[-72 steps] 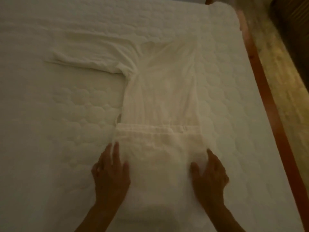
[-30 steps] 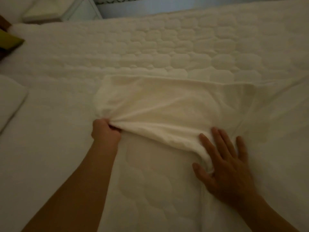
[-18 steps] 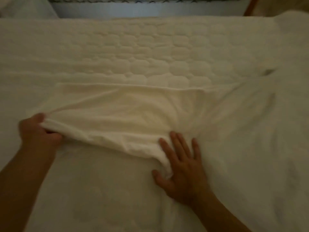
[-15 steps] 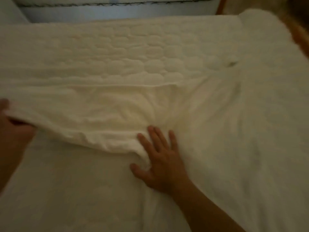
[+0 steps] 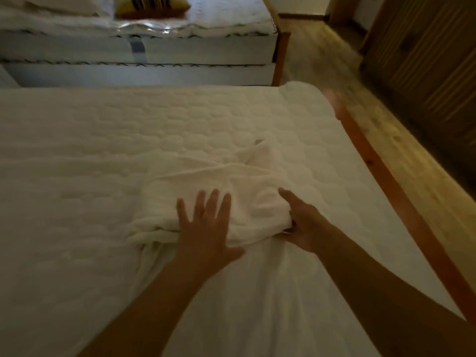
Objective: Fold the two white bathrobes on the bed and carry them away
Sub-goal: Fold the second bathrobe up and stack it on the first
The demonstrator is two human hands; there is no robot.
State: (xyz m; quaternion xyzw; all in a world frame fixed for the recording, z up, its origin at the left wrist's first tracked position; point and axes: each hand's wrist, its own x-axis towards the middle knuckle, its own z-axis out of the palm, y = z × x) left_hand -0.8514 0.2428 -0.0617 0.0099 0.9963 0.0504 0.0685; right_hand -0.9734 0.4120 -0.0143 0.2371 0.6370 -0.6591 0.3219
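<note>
Your two bare forearms fill the bottom of the view, and between them a flat stretch of the white bathrobe (image 5: 247, 202) lies on the bed (image 5: 103, 130), running up to your hands.

Your left hand (image 5: 206, 233) lies flat on the near edge of the robe's folded part. Its fingers are straight and spread, palm down on the cloth, and it grips nothing. Just to its right, your right hand (image 5: 306, 225) holds the right edge of that fold. The thumb lies along the top and the fingers are tucked under the cloth, so they are hidden.

The folded part is a thick, rumpled pad sitting right of the bed's middle. Beyond your hands a small peak of its fabric stands up. The quilted white bed cover spreads out all around the robe.

Along the bed's right side runs the wooden bed frame (image 5: 386, 181), with the wooden floor (image 5: 322, 52) beyond it. A slatted wooden cabinet (image 5: 425, 63) stands at the far right. Straight ahead, past your bed, is a second bed (image 5: 154, 50), with a yellow striped cushion (image 5: 152, 5) on top.
</note>
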